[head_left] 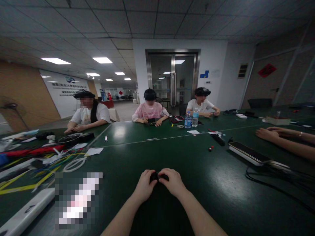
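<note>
My left hand [144, 184] and my right hand [174, 183] meet over the dark green table [206, 203], close in front of me. Between them is a small black object [154, 177], gripped by the fingers and thumbs of both. Much of it is hidden behind my fingers, and its kind cannot be made out. Both hands are closed, with the thumbs turned toward each other.
Cables [73, 165] and yellow strips clutter the left side, near a white power strip [27, 213]. On the right lie a white box-shaped device [248, 154] and black cords. Water bottles [195, 117] stand farther back. Several people sit around; another person's hands [267, 134] rest at right.
</note>
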`<act>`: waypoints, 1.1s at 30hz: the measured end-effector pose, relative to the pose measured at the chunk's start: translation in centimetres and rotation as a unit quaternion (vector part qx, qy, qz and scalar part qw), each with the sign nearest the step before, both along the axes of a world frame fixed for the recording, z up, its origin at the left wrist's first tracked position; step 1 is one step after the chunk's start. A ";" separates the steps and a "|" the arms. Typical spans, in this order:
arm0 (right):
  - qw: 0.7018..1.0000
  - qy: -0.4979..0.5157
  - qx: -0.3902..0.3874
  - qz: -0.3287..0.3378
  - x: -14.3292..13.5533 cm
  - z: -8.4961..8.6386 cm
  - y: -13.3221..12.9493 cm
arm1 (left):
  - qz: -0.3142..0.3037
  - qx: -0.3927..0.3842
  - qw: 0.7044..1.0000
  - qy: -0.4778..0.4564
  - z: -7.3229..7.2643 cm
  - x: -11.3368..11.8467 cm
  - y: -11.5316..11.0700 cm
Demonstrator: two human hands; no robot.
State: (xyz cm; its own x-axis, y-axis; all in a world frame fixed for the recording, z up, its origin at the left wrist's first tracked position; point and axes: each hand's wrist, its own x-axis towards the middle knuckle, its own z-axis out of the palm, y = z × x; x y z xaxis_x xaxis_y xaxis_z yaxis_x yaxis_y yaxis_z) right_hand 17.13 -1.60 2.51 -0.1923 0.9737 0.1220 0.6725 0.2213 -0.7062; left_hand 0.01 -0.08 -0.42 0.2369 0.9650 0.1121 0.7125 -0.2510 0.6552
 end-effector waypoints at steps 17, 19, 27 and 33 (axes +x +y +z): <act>1.000 -0.009 -0.008 0.001 0.0 -0.2 0.1 | 0.008 0.008 1.000 0.001 -0.3 -0.2 0.1; 1.000 -0.005 -0.005 0.000 0.0 -0.3 0.1 | 0.009 0.008 1.000 0.002 -0.1 -0.1 0.0; 1.000 -0.005 -0.015 -0.002 0.2 -0.2 0.1 | 0.011 -0.009 1.000 0.003 0.4 0.1 -0.3; 1.000 -0.015 0.004 0.006 0.2 -0.2 0.1 | 0.006 0.010 1.000 0.018 0.1 0.2 0.0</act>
State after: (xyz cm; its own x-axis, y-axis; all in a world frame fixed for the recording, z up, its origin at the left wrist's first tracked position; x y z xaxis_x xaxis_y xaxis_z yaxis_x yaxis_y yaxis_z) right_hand 17.32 -1.47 2.27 -0.2072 0.9703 0.1247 0.6909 0.2354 -0.6836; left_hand 0.26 -0.08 -0.29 0.2299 0.9655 0.1226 0.7391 -0.2551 0.6234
